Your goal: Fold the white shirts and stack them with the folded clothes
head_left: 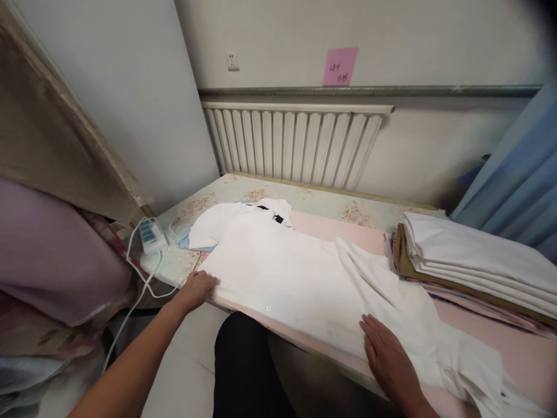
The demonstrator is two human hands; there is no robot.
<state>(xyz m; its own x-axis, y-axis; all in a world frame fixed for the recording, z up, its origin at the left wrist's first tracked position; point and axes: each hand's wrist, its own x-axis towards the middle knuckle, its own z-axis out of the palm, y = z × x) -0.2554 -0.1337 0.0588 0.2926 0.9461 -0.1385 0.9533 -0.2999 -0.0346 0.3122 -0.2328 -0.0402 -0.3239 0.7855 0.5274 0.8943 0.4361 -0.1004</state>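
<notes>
A white shirt (278, 267) lies spread along the pink cloth cover (311, 361) on the table, its top part bunched at the far left with small black patches showing. Wrinkles run through the cloth on its right side, and a small round button-like spot shows near the front edge. My left hand (198, 288) is at the shirt's near left edge, fingers curled and closed on the fabric. Flat on the lower right of the shirt rests my right hand (387, 354), its fingers stretched out. Light blue fabric (185, 239) peeks out under the bunched part.
A stack of folded cloths (483, 255) stands on the right of the flowered table (256, 194). At the left corner sits a white power strip (152, 235) with trailing cords. A radiator (296, 142) lines the wall behind; a blue curtain (513, 174) hangs at right.
</notes>
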